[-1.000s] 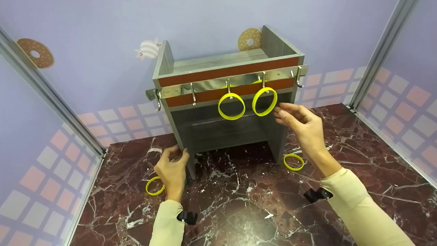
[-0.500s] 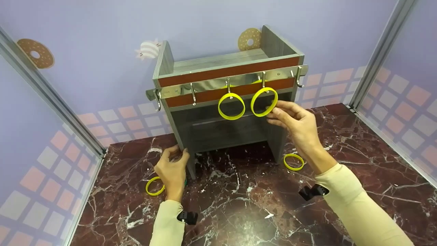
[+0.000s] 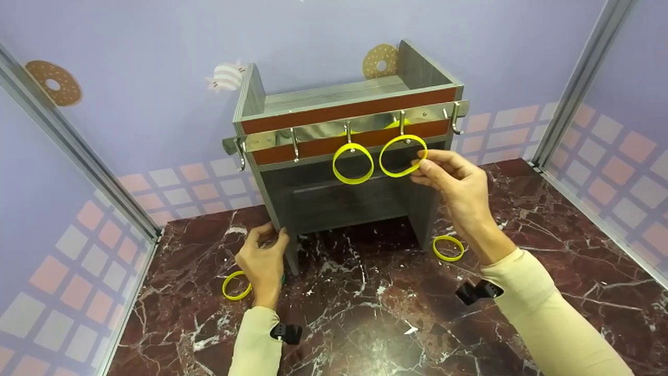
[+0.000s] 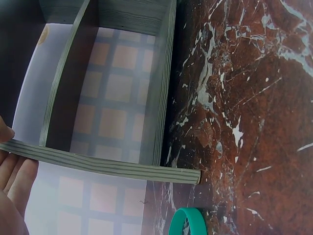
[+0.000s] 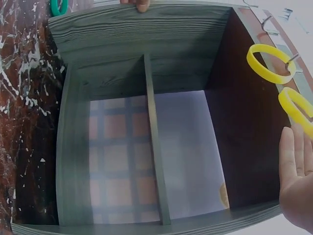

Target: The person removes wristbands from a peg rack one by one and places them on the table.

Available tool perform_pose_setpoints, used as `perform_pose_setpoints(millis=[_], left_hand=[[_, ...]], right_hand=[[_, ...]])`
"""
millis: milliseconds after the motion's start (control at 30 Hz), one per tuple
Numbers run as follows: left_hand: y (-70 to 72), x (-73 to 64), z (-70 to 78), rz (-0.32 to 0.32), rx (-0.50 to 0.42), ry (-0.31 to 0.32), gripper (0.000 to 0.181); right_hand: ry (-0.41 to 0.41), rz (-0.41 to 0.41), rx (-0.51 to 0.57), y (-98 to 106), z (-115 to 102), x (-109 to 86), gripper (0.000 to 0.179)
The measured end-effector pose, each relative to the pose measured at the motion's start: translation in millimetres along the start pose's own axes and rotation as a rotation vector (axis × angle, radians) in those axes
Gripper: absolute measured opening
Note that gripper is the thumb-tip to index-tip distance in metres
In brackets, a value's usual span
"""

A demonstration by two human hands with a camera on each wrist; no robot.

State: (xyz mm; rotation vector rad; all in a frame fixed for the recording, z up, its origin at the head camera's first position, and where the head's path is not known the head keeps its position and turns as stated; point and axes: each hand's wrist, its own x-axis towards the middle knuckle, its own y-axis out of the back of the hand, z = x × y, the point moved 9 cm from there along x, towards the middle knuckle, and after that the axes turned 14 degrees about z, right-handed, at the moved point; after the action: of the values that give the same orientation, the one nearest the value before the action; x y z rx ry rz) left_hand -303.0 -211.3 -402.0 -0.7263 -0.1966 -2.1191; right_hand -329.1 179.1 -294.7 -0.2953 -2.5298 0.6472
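Observation:
A grey wooden shelf unit (image 3: 433, 62) carries a metal hook rail (image 3: 319, 128) across its front. Two yellow silicone bands hang from neighbouring hooks. My right hand (image 3: 462, 190) pinches the right edge of one yellow band (image 3: 381, 156) between thumb and fingers; the band still loops over its hook. Beside it, the other yellow band (image 3: 334, 164) hangs untouched. My left hand (image 3: 262, 259) grips the front edge of the unit's left side panel (image 4: 112, 167), thumb inside and fingers outside in the left wrist view. In the right wrist view, both bands overlap the rail.
On the dark red marble-patterned table lie a yellow band (image 3: 225, 292) by my left hand and another yellow band (image 3: 448, 259) right of the unit. A green band (image 4: 195, 223) lies beside the left panel. Hooks (image 3: 295, 146) without bands flank the hanging ones. Patterned walls enclose the table.
My right hand has moved left to the right-hand hanging band and taken hold of its edge. That band is turned and slightly bent now. My left hand has stayed on the panel.

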Motion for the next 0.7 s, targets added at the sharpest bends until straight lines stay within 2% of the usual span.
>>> perform_pose_setpoints(millis=[267, 533, 700], left_hand=[[0.8, 0.1, 1.1, 0.009, 0.003, -0.004, 0.015], [0.8, 0.2, -0.6, -0.001, 0.005, 0.018, 0.015], [1.4, 0.2, -0.1, 0.007, 0.006, 0.006, 0.015]], right_hand=[[0.029, 0.015, 0.054, 0, -13, 3.7, 0.014], [0.083, 0.033, 0.053, 5, -30, 0.1, 0.015], [0.1, 0.051, 0.052, 13, -39, -3.0, 0.017]])
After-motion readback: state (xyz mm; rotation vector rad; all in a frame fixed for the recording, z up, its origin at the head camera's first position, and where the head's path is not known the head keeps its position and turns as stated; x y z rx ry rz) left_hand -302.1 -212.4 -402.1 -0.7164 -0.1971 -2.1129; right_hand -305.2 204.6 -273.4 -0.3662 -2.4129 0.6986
